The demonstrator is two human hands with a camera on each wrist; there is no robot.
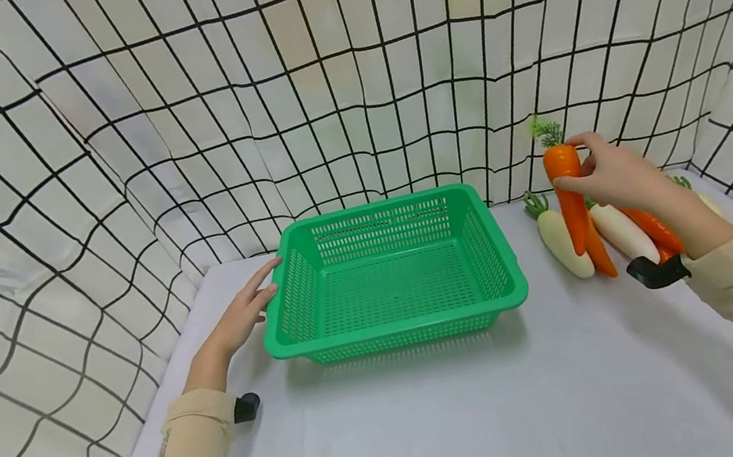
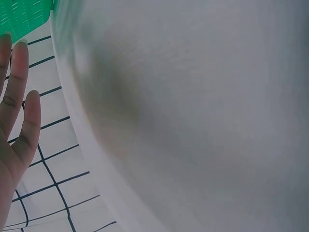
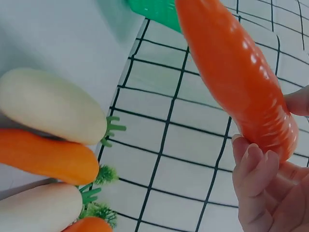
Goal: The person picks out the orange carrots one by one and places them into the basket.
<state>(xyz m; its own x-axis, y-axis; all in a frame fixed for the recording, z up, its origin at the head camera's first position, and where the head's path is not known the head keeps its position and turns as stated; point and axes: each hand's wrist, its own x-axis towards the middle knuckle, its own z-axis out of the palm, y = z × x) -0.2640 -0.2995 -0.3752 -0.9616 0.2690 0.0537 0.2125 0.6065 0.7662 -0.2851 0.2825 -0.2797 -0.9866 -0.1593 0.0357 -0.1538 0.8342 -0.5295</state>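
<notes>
One carrot is up off the counter, pinched in my right hand; my left hand rests flat-fingered against the green basket, which I judge holds nothing yet. Other carrots and white radishes wait beside it.

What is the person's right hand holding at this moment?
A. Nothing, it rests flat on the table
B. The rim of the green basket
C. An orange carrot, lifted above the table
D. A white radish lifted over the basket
C: the right hand pinches the orange carrot near its leafy top, tip hanging down above the vegetables lying on the table, while the left hand touches the green basket at its side.
</notes>
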